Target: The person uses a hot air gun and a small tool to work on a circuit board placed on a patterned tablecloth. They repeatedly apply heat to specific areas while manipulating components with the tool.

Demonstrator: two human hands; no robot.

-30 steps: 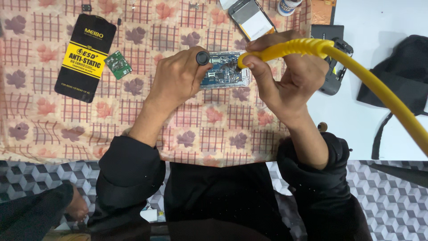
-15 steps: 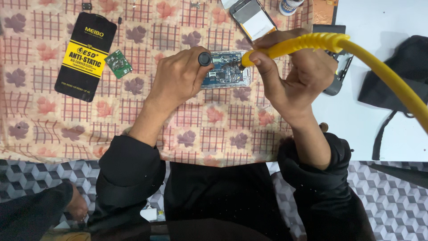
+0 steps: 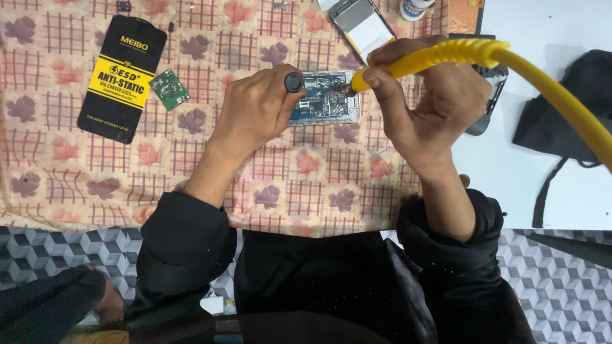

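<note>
We work over a floral cloth [image 3: 191,165] spread on a white table [image 3: 548,25]. From the head view, our left hand [image 3: 255,108] is closed around a dark-capped tool [image 3: 294,82], resting on the opened phone [image 3: 325,95] mid-cloth. Our right hand [image 3: 427,102] pinches a yellow hose [image 3: 484,54], its tip at the phone's right end. A black packet [image 3: 121,76] and a small green board [image 3: 169,89] lie left.

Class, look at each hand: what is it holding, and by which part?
The right hand grips the yellow tool by its handle near the tip. The left hand holds a dark-capped tool by its top, over the opened phone.
</note>
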